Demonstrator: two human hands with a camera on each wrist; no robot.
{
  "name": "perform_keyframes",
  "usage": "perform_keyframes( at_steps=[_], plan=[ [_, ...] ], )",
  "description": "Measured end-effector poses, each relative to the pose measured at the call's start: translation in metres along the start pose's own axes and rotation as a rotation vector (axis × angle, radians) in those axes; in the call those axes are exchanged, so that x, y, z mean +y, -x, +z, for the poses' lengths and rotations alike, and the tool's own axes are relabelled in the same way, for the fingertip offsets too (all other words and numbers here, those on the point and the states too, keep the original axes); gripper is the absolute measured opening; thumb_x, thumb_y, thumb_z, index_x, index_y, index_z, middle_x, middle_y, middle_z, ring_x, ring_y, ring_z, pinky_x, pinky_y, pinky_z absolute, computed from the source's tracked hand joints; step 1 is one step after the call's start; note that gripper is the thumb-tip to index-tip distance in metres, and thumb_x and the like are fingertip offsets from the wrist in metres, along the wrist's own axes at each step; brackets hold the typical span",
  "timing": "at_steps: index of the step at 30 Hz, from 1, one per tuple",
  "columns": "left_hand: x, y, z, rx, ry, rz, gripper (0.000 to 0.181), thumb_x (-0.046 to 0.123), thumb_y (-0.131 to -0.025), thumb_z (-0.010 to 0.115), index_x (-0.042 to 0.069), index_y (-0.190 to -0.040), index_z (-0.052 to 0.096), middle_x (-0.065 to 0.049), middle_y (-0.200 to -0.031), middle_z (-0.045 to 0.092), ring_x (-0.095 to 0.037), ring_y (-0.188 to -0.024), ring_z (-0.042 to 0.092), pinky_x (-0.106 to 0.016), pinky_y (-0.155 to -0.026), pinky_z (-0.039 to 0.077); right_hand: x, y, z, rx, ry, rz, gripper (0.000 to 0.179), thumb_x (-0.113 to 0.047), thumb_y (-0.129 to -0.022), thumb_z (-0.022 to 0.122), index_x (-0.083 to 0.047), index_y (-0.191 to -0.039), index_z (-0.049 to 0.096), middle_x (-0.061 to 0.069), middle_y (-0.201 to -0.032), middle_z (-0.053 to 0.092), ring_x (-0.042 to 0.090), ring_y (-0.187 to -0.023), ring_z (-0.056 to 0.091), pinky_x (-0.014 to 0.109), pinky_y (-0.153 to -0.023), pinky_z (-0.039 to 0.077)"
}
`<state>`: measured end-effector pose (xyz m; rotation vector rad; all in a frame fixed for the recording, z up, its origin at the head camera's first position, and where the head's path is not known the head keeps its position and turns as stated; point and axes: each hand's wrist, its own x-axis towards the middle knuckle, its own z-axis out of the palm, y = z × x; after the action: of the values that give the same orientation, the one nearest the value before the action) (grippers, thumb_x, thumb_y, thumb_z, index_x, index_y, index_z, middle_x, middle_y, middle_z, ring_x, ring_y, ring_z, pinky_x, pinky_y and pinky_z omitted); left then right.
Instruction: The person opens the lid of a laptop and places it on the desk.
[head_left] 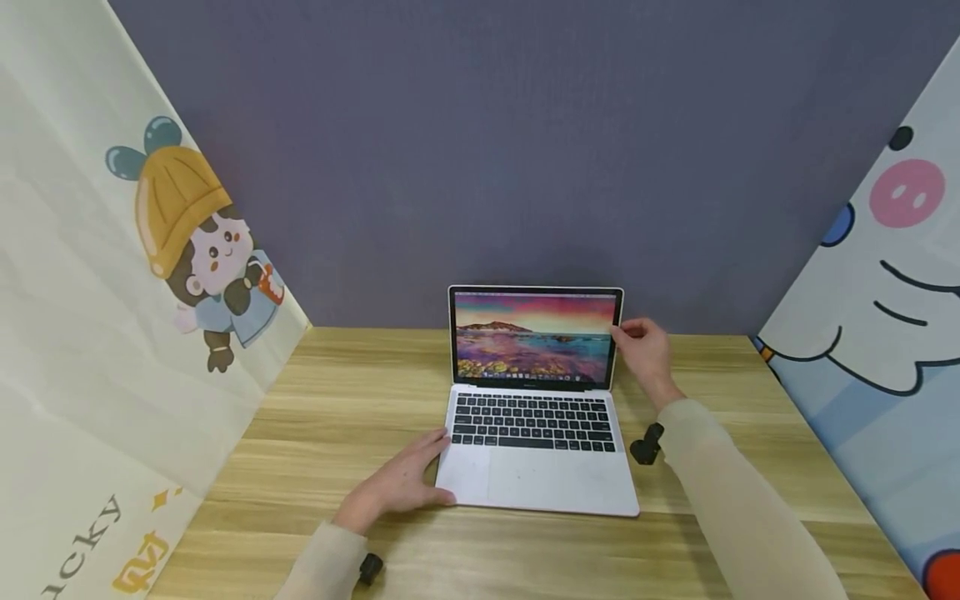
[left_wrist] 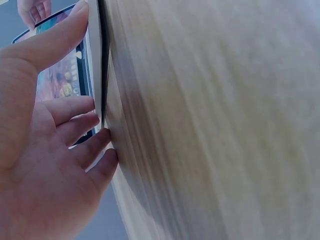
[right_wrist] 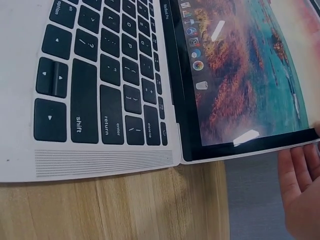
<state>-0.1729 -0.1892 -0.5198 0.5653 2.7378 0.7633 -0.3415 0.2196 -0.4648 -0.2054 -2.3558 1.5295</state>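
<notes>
An open laptop (head_left: 525, 483) lies on the wooden table, its screen (head_left: 532, 337) raised and lit with a coastal sunset wallpaper. At the screen's right edge, my right hand (head_left: 647, 354) pinches the frame, thumb at the front and the other fingers behind. The right wrist view shows those fingers (right_wrist: 302, 172) against the back of the lid. My left hand (head_left: 405, 477) rests along the left side of the base, thumb at the front left corner and fingertips by the keyboard. Seen from the left wrist, its fingers (left_wrist: 75, 110) are loosely bent against the base's edge.
Behind the table (head_left: 360, 400) stands a dark grey-blue panel (head_left: 480, 167). A white sheet with a cartoon child (head_left: 217, 258) hangs at the left, and one with a cartoon pig (head_left: 907, 196) at the right. Each wrist carries a small black device (head_left: 647, 444).
</notes>
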Motion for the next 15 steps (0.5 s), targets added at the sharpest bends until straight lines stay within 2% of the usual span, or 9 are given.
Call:
perform_keyframes(
  at_steps=[15],
  plan=[
    [0.0001,0.0003,-0.0007,0.007,0.007,0.024,0.101,0.051,-0.079,0.083,-0.004,-0.153,0.039,-0.019,-0.163,0.029,-0.04,-0.148,0.03,-0.056,-0.118,0.029,-0.0014,-0.0009,0.0011,-0.004,-0.01,0.029,0.034,-0.027,-0.097,0.07,0.003,-0.112,0.065,0.012,-0.097,0.063,0.009,-0.07,0.059,0.018,-0.058,0.05]
  ],
)
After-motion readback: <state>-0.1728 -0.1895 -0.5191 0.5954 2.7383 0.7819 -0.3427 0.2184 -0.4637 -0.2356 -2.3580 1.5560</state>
